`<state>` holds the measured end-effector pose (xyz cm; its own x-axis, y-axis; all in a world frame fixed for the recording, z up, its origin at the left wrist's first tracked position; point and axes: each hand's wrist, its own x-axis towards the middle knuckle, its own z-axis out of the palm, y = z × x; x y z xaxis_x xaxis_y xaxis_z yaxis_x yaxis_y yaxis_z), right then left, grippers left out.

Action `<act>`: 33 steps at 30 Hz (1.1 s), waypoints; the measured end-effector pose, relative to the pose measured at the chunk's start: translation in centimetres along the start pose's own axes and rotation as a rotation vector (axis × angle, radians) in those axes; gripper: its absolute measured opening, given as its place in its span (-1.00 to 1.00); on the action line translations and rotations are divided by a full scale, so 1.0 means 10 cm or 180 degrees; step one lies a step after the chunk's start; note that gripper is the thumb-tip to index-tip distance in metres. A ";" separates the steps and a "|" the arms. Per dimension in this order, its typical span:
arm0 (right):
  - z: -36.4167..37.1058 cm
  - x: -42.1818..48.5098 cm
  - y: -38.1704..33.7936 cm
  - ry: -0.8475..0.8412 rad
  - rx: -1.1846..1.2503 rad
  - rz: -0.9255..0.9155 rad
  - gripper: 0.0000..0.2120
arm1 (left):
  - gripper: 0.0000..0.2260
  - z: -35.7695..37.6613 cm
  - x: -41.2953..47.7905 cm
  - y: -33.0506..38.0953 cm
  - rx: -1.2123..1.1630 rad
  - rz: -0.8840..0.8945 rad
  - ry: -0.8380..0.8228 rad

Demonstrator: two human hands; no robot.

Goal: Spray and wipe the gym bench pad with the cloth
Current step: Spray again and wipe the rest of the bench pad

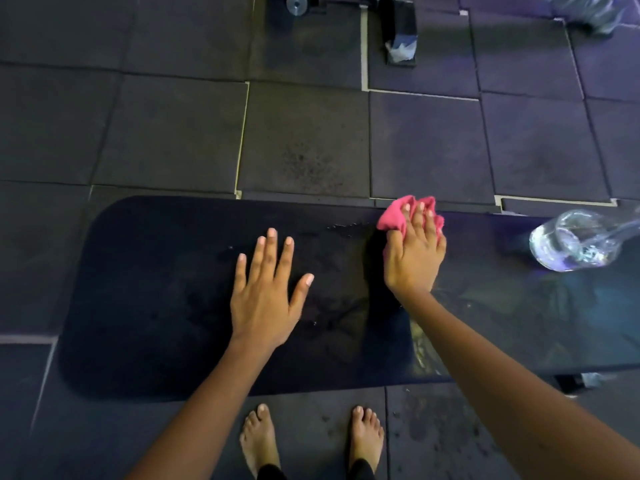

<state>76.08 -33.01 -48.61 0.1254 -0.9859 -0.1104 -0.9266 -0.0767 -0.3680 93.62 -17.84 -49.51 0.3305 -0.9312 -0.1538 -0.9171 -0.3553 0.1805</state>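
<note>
The black gym bench pad stretches across the view from left to right. My left hand rests flat on its middle, fingers spread, holding nothing. My right hand presses a pink cloth against the pad near its far edge. Small wet drops show on the pad just left of the cloth. A clear bottle lies on the pad at the right, partly cut off by the frame edge.
Dark rubber floor tiles surround the bench. My bare feet stand at the pad's near edge. Black equipment legs and a metal weight end stand at the far side. A bench foot shows at the lower right.
</note>
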 end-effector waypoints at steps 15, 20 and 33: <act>0.57 -0.45 -1.41 -0.0480 -0.0165 -0.1182 -0.27 | -0.44 -0.18 -0.11 -1.06 -0.0065 -0.0232 0.0114; 0.63 -0.56 -1.43 -0.0445 -0.0553 -0.0670 -0.36 | -0.43 -0.21 -0.21 -1.51 -0.0168 -0.0496 0.0248; 0.88 -0.56 -2.19 -0.0625 -0.0549 -0.0855 -0.40 | -0.39 -0.23 -0.29 -1.59 -0.0874 -0.0963 0.0767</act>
<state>98.74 -24.54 -48.03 0.4222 -0.8814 -0.2121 -0.8955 -0.3690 -0.2489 107.73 -9.66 -49.68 0.6459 -0.7633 -0.0153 -0.6896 -0.5919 0.4174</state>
